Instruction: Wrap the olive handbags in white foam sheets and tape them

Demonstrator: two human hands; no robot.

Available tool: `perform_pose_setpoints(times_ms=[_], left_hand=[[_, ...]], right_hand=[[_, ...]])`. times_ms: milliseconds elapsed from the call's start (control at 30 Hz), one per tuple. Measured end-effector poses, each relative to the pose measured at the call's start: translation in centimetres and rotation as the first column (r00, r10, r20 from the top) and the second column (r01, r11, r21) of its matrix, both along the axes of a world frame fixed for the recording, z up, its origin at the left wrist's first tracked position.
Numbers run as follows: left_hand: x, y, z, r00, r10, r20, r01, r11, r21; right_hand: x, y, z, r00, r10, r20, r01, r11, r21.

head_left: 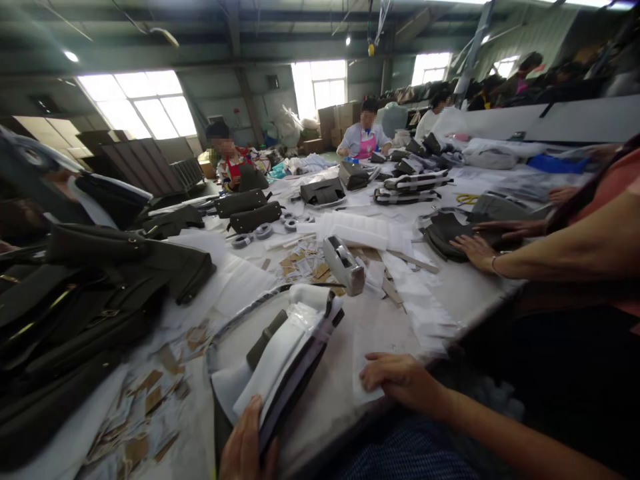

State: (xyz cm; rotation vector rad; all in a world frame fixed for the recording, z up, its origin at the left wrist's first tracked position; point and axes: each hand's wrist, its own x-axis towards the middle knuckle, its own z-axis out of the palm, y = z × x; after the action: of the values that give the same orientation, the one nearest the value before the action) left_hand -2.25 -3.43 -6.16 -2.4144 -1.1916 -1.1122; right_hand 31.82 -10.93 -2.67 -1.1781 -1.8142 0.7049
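Right in front of me lies a dark olive handbag (267, 339), partly wrapped in white foam sheet (280, 363), its dark strap looping out to the left. My left hand (249, 440) grips the near end of this bag, fingers on the white wrap and thumb at its right side. At the table's front edge, my right hand (403, 380) is closed, with curled fingertips on a thin white sheet (367, 340) lying flat. A grey tape dispenser (345, 265) stands just beyond the bag.
Dark bags (110, 267) pile up at left, beside scattered tags (150, 393). Tape rolls (263, 231) and white foam sheets (350, 230) lie mid-table. At right, a co-worker's hands (475, 252) rest on a dark bag (443, 237). Other people work at the far side.
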Motion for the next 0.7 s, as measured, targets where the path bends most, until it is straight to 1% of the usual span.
perform_pose_setpoints(times_ms=[33,100,133,167,200,233,267,300,333,367,400,433,467,500,533,600,633,667,700], left_hand=[[0.0,-0.3,0.5,0.999,0.043,-0.022,-0.044,0.999,-0.023],[0.2,-0.6,1.3,0.993,0.108,-0.041,-0.11,0.993,-0.049],[0.3,-0.6,1.6,0.991,0.126,-0.042,-0.128,0.99,-0.055],[0.4,-0.6,1.8,0.99,0.137,-0.041,-0.139,0.988,-0.06],[0.5,-0.6,1.9,0.989,0.143,-0.04,-0.145,0.987,-0.066],[0.5,-0.6,2.0,0.988,0.146,-0.04,-0.149,0.986,-0.074],[0.5,-0.5,2.0,0.988,0.149,-0.04,-0.151,0.985,-0.083],[0.5,-0.4,1.9,0.988,0.148,-0.037,-0.151,0.984,-0.09],[0.5,-0.3,1.8,0.989,0.145,-0.034,-0.147,0.985,-0.095],[0.5,-0.3,1.7,0.99,0.137,-0.03,-0.139,0.986,-0.092],[0.4,-0.2,1.5,0.992,0.127,-0.024,-0.129,0.988,-0.084],[0.3,0.0,1.4,0.993,0.115,-0.018,-0.116,0.99,-0.074],[0.1,0.1,1.2,0.995,0.101,-0.012,-0.102,0.993,-0.066],[0.0,0.2,1.0,0.996,0.09,-0.004,-0.09,0.994,-0.061],[-0.1,0.4,0.8,0.997,0.08,0.004,-0.08,0.995,-0.059],[-0.3,0.5,0.7,0.997,0.078,0.024,-0.076,0.995,-0.07],[-0.4,0.5,0.8,0.996,0.083,0.036,-0.08,0.994,-0.079],[-0.4,0.5,0.9,0.994,0.094,0.052,-0.089,0.992,-0.09],[-0.5,0.5,1.2,0.992,0.107,0.066,-0.1,0.989,-0.106]], right_hand=[[-0.8,-0.5,0.1,0.997,0.074,0.021,-0.073,0.997,-0.015],[-1.9,-1.5,0.8,0.973,0.229,0.031,-0.226,0.97,-0.085],[-2.1,-1.8,1.4,0.96,0.279,0.021,-0.275,0.953,-0.126],[-2.0,-2.0,1.9,0.958,0.285,0.011,-0.28,0.947,-0.159],[-1.7,-1.9,2.3,0.974,0.224,0.01,-0.219,0.959,-0.178],[-1.2,-1.6,2.4,0.995,0.097,0.029,-0.091,0.979,-0.18],[-0.7,-1.1,2.3,0.995,-0.071,0.072,0.082,0.983,-0.165],[-0.2,-0.4,1.9,0.96,-0.243,0.141,0.261,0.956,-0.136],[0.2,0.5,1.3,0.892,-0.39,0.23,0.419,0.903,-0.096],[0.5,1.3,0.6,0.805,-0.491,0.333,0.537,0.842,-0.055],[0.5,2.0,-0.2,0.726,-0.531,0.437,0.6,0.8,-0.024],[0.2,2.6,-1.0,0.669,-0.522,0.529,0.623,0.782,-0.015],[-0.3,3.0,-1.6,0.642,-0.478,0.599,0.612,0.791,-0.024],[-1.0,3.2,-2.1,0.646,-0.412,0.643,0.57,0.82,-0.046],[-1.9,3.2,-2.3,0.675,-0.326,0.662,0.493,0.867,-0.077],[-4.0,3.3,-2.2,0.758,-0.117,0.642,0.259,0.957,-0.132],[-5.0,3.4,-1.9,0.788,-0.014,0.616,0.131,0.981,-0.145],[-6.0,3.8,-1.5,0.805,0.075,0.588,0.013,0.989,-0.144],[-6.9,4.5,-1.1,0.812,0.147,0.565,-0.087,0.987,-0.132]])
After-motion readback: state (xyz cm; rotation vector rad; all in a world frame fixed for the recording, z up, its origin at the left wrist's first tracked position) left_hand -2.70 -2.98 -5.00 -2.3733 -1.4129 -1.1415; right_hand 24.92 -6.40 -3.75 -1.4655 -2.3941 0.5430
